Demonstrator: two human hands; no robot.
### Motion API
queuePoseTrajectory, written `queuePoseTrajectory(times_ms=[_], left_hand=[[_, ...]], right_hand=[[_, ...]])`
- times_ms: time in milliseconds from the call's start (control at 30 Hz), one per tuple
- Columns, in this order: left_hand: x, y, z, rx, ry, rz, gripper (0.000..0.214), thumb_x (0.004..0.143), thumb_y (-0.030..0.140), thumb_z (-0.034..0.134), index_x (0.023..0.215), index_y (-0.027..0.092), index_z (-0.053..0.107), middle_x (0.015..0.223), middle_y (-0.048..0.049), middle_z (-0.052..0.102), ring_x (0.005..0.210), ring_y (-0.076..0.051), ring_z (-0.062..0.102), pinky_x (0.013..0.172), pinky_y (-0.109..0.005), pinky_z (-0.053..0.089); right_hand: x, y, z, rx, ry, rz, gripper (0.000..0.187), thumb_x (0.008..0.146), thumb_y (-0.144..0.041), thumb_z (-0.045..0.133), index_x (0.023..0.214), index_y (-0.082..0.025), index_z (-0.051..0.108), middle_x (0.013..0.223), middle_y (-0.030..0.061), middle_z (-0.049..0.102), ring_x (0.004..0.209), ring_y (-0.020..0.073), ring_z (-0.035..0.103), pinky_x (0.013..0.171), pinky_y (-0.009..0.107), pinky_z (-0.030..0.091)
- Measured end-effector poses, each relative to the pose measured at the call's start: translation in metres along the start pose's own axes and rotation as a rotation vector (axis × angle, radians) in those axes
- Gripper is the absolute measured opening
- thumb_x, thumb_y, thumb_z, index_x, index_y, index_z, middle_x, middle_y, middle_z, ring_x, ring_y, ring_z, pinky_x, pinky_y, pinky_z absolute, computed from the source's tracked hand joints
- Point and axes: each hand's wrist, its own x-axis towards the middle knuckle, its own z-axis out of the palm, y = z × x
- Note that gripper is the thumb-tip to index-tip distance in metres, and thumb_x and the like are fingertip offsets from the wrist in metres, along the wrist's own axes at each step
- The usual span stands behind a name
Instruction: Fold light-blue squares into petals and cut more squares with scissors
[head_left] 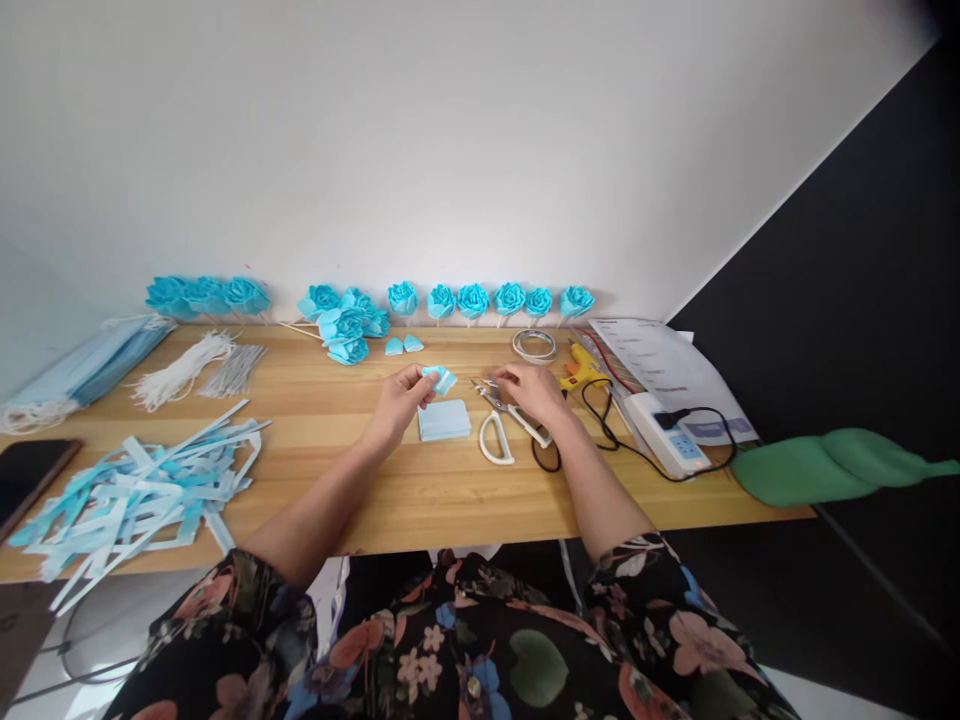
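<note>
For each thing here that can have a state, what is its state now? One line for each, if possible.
left hand, shut on the blue piece
right hand, resting on the scissors; grip unclear
scissors, lying flat, handles spread
glue gun, lying on the table
power strip, one plug in
phone, screen dark

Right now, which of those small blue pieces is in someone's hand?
The folded blue piece pinched by the left hand, just beyond the flat blue stack. The two loose petals farther back lie untouched on the table.
</note>
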Motion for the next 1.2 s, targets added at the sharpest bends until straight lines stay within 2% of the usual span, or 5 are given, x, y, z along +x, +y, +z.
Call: queuePoseTrajectory(times_ms=[333,467,800,1033,1200], left_hand=[[-0.001,0.001,0.001,-0.014,-0.003,-0.008,0.036,0.074,0.048,0.068,0.066,0.015,0.057,0.057,0.0017,0.054,0.054,-0.009,0.046,0.053,-0.023,0.036],[-0.001,0.002,0.001,-0.009,-0.002,-0.006,0.036,0.074,0.049,0.067,0.065,0.016,0.056,0.058,0.0015,0.054,0.054,-0.009,0.047,0.053,-0.023,0.037],[0.001,-0.002,-0.001,-0.007,-0.019,-0.029,0.039,0.075,0.05,0.066,0.063,0.015,0.056,0.057,-0.0005,0.059,0.051,-0.009,0.05,0.053,-0.023,0.04],[0.0,-0.002,0.002,-0.068,-0.1,-0.125,0.045,0.069,0.057,0.07,0.071,0.014,0.059,0.064,-0.0059,0.066,0.055,-0.015,0.061,0.049,-0.024,0.044],[0.0,-0.003,0.003,-0.073,-0.085,-0.126,0.042,0.071,0.053,0.07,0.073,0.012,0.062,0.068,-0.0068,0.068,0.056,-0.015,0.063,0.05,-0.024,0.046]], right_hand=[[-0.001,-0.011,0.015,-0.193,-0.007,-0.021,0.011,0.086,-0.026,0.062,0.086,-0.022,0.072,0.094,0.0072,0.073,0.086,0.0194,0.064,0.066,0.026,0.039],[-0.001,-0.01,0.018,-0.126,0.009,0.03,0.014,0.084,-0.019,0.059,0.084,-0.022,0.072,0.093,0.0067,0.074,0.085,0.0193,0.064,0.066,0.026,0.039],[0.004,0.008,0.019,0.047,0.103,0.149,0.016,0.087,-0.028,0.056,0.084,-0.021,0.07,0.078,0.0019,0.073,0.071,0.0158,0.065,0.062,0.024,0.041],[-0.009,-0.032,0.009,0.377,0.314,-0.118,0.02,0.089,-0.034,0.055,0.085,-0.02,0.069,0.08,0.0027,0.071,0.07,0.0154,0.063,0.069,0.026,0.048],[-0.016,-0.047,0.016,0.527,0.246,-0.145,0.02,0.088,-0.037,0.059,0.084,-0.021,0.07,0.081,0.0037,0.073,0.074,0.0171,0.067,0.073,0.029,0.051]])
